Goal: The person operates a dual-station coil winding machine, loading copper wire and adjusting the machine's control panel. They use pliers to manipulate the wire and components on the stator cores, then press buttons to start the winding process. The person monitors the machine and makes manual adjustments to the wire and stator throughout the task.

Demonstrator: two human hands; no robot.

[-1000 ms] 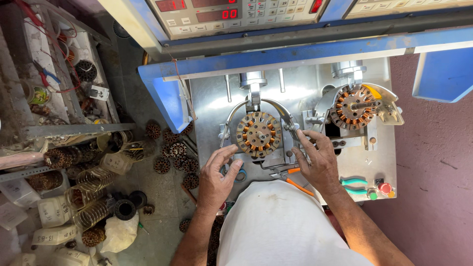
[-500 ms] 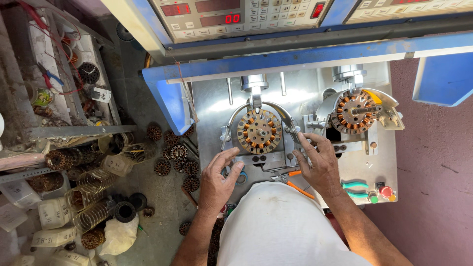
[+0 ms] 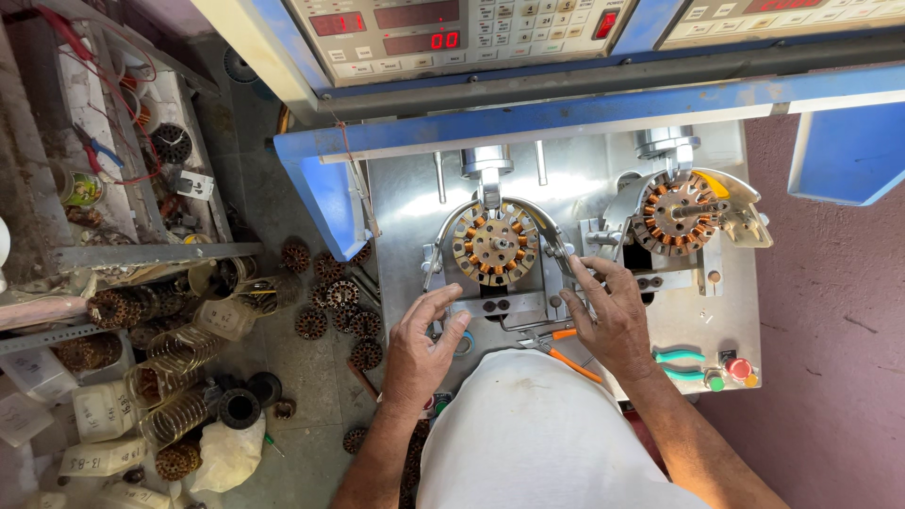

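Resting on the metal surface [image 3: 405,217], the left hand [image 3: 421,344] and right hand [image 3: 611,316] flank a copper-wound stator [image 3: 495,244] clamped in its round fixture. Fingers of both hands are spread, empty, just below it. Orange-handled pliers [image 3: 564,349] lie between the hands.

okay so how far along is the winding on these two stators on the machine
The right stator looks fully wound, copper on every pole. In hand: the left stator sits in its fixture, only partly coppered, with the left hand and right hand resting open at its base. Left: bare stators lie piled on the floor.
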